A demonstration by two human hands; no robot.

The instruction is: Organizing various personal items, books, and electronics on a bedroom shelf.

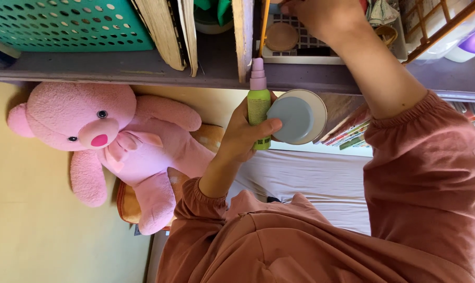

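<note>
Gripping green spray bottle (259,107) upright — left hand (243,137), nozzle toward shelf (143,68)

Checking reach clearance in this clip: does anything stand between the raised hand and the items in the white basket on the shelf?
Nothing visible blocks it. The right hand is already in the white basket on the shelf. The left hand holds a green spray bottle and a round container below.

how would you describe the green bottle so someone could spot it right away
Start at the big pink teddy bear against the yellow wall, then look right to the left hand raised just below the grey shelf. That hand grips the green bottle together with a round grey-blue tin. The bottle is the slim, bright lime one with a pale pink spray top, unlike the wide flat tin beside it.
</note>
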